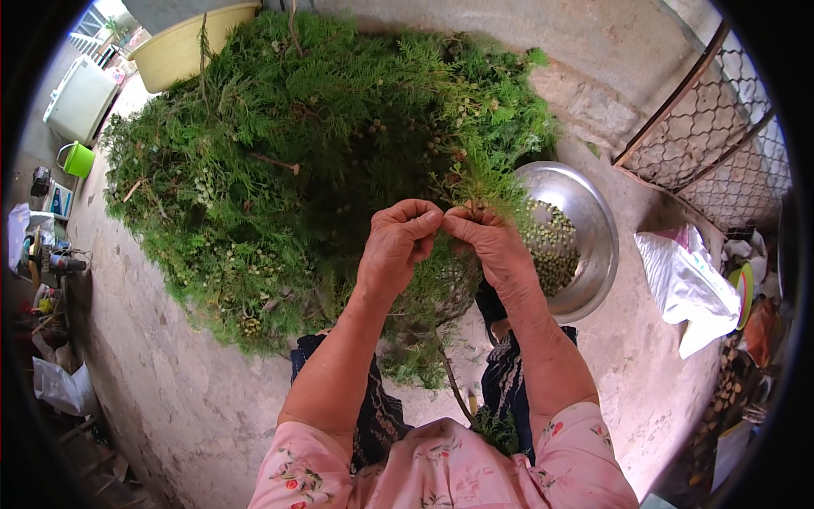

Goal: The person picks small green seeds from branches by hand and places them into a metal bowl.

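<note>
My left hand (404, 238) and my right hand (480, 232) meet over a large heap of green conifer branches (254, 159) that bear small round cones. The right fingers grip a leafy conifer sprig (489, 191), which spreads up and to the right. The left thumb and forefinger are pinched together, touching the right fingertips; whether something small is between them cannot be told. To the right of my right hand, a round metal basin (601, 235) on the floor holds many small green cones (554, 251). A branch with a bare stem (453, 382) lies between my legs.
A yellow plastic tub (184, 51) stands behind the heap. At the right are a wire mesh panel (712, 121) and a white plastic sack (687, 286). A green bucket (79, 160), a white chest-like appliance (81, 98) and clutter line the left side.
</note>
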